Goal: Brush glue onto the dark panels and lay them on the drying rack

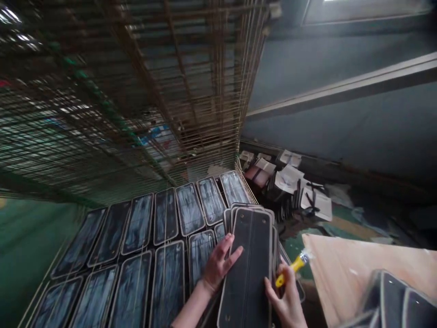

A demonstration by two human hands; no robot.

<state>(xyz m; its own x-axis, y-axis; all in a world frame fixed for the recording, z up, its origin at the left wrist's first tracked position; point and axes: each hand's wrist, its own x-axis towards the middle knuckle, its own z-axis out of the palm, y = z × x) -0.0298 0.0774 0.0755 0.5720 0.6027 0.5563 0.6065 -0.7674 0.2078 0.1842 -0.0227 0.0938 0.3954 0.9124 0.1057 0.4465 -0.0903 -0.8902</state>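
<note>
My left hand (218, 264) lies with fingers spread on the left edge of a stack of black rounded panels (251, 255) with pale edges. My right hand (287, 298) grips a yellow-handled brush (292, 269) and also presses its thumb against the stack's right edge. The top panel is dark with a seam down its middle. The stack rests at the right end of a wire shelf (75, 246) covered with several similar panels (164, 255), their faces streaked with whitish smears, laid side by side in two rows.
A tall wire rack (143, 91) with many shelves rises above and behind. Bundles of dark pieces with white paper (290, 182) lie on the floor against the grey wall. A brown board (358, 269) and more dark panels (396, 300) sit at right.
</note>
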